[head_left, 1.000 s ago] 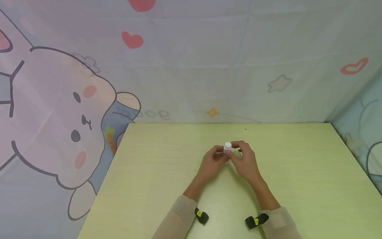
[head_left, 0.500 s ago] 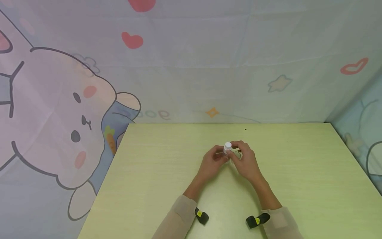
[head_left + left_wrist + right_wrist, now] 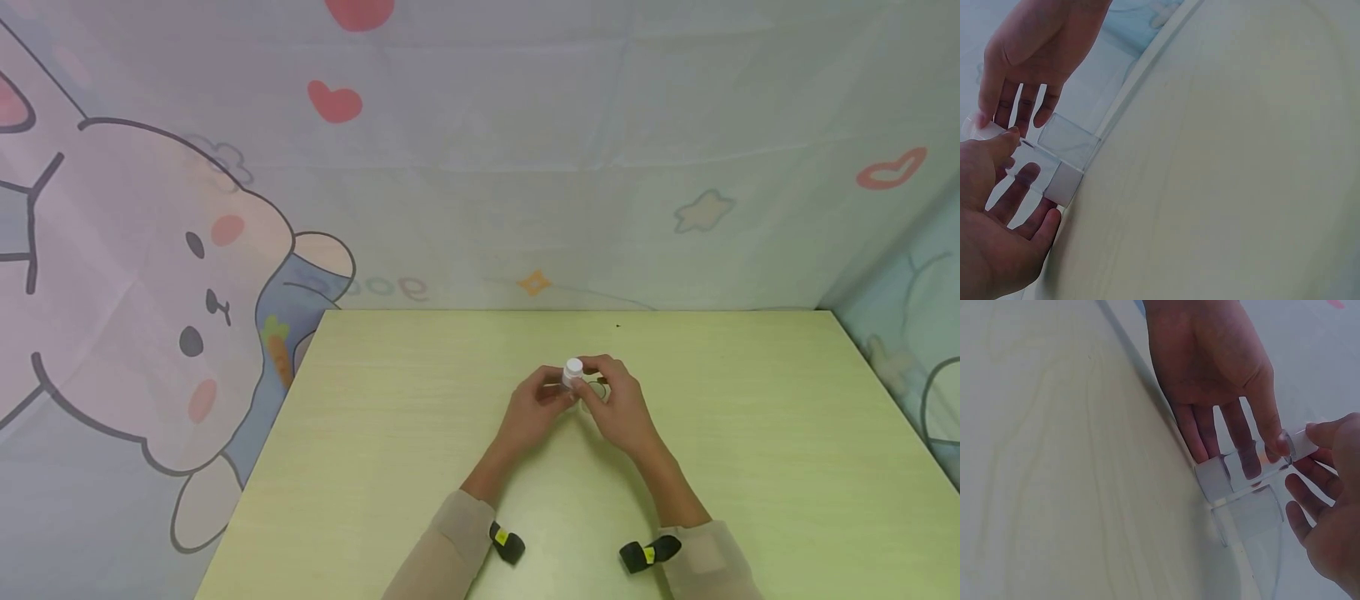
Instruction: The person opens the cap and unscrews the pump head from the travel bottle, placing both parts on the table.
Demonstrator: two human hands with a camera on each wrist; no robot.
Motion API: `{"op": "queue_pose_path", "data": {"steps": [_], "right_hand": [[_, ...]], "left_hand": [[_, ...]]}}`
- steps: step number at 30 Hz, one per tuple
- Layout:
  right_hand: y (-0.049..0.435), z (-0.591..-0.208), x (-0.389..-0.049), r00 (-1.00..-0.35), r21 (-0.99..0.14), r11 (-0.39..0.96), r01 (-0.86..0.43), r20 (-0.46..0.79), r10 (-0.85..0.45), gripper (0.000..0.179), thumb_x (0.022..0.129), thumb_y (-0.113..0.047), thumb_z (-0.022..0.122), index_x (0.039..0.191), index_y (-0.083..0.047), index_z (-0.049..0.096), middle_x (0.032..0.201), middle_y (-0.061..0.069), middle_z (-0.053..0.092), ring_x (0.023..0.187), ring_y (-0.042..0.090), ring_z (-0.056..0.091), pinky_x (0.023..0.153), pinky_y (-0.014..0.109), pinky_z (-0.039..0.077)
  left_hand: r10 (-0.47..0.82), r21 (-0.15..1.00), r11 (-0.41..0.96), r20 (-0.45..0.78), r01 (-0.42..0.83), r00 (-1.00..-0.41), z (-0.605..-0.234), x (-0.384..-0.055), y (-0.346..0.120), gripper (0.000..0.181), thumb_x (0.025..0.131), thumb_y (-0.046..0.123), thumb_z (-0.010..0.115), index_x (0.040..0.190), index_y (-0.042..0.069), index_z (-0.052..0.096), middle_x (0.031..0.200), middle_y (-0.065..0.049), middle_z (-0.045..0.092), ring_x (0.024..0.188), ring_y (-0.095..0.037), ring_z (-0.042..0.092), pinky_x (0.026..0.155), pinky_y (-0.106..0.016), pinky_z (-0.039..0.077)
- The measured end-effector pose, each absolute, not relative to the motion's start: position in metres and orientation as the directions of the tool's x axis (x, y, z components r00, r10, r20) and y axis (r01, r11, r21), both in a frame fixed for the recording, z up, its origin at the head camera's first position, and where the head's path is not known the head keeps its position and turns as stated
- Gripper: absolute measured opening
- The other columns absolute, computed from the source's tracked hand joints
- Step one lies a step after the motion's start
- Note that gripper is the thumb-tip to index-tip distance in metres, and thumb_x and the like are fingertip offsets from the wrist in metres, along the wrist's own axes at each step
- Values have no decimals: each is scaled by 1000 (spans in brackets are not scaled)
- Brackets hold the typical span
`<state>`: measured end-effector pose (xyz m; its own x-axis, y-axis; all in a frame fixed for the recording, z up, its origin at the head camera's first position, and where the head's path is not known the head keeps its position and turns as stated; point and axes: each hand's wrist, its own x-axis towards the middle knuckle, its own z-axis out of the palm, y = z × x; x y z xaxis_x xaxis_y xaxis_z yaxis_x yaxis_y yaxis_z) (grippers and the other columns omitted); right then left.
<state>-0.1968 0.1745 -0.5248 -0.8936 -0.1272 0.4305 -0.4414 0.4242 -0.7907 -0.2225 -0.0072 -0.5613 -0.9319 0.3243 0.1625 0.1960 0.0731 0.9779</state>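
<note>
A small clear bottle (image 3: pixel 1215 478) with a white cap (image 3: pixel 573 365) stands upright between both hands, near the middle of the table. Its lower part looks whitish; whether that is contents or a label I cannot tell. My left hand (image 3: pixel 527 414) holds the bottle, with its thumb near the neck and fingers behind the body. With thumb and fingertips, my right hand (image 3: pixel 619 414) pinches the cap, as the right wrist view shows. Beside the bottle, on the right hand's side, is a clear cup (image 3: pixel 1069 140), seen mostly as a rim between the fingers from the head.
The pale wooden table (image 3: pixel 405 433) extends around both forearms, and a tiny dark speck (image 3: pixel 618 326) lies near its back edge. A printed cloth (image 3: pixel 480 167) with cartoon figures hangs behind. Black wrist straps (image 3: pixel 507 543) sit over the sleeves.
My right hand has shifted and turned very slightly to the right at the cap. The left hand and the bottle stay in place.
</note>
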Motion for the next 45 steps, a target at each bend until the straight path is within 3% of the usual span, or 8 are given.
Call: {"op": "queue_pose_path", "data": {"steps": [14, 21, 45], "right_hand": [[168, -529, -197, -927, -845, 407, -348, 374, -16, 37, 97, -25, 81, 125, -7, 64, 125, 8, 67, 119, 26, 57, 98, 49, 46], [167, -528, -197, -929, -844, 413, -342, 371, -11, 33, 99, -25, 79, 122, -7, 65, 122, 9, 67, 118, 28, 57, 100, 54, 47], [173, -526, -199, -889, -782, 441, -440, 449, -91, 28, 101, -11, 74, 127, -2, 67, 117, 12, 71, 112, 33, 62, 94, 54, 53]], "left_hand": [[331, 982, 65, 145, 176, -932, -559, -221, -8, 24, 103, 25, 74, 126, 23, 69, 132, 8, 67, 127, -16, 65, 103, -28, 56], [327, 978, 73, 161, 195, -931, -559, -221, -8, 26, 102, 28, 75, 127, 23, 69, 134, 7, 66, 127, -19, 65, 106, -29, 55], [330, 978, 73, 160, 194, -930, -559, -222, -8, 27, 101, 23, 76, 127, 22, 68, 132, 8, 67, 124, -15, 67, 104, -28, 55]]}}
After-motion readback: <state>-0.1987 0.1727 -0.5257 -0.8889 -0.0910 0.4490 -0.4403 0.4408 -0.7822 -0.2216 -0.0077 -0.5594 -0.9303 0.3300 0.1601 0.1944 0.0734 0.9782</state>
